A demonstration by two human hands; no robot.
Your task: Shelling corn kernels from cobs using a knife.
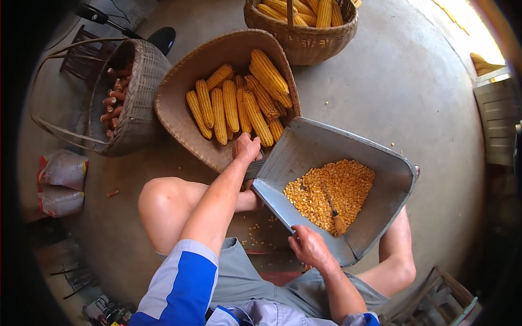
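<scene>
My left hand (246,147) reaches into a woven winnowing basket (183,142), its curled fingers against the near end of an ear of corn (243,110). Whether they grip it is hidden. Several yellow ears lie around it there. My right hand (312,246) is at the near rim of a grey metal scoop (281,163), fingers curled at the edge. Loose corn kernels (350,183) are heaped in the scoop, which rests between my legs. On the kernels lies a small tool with a wooden handle (338,224) and a thin shaft.
A handled basket (142,98) at left contains reddish bare cobs (116,95). More ears fill another basket (314,45) at the top. Plastic sacks (63,183) stand at far left, a wooden stool (440,293) at lower right. Stray kernels (255,232) dot the concrete floor.
</scene>
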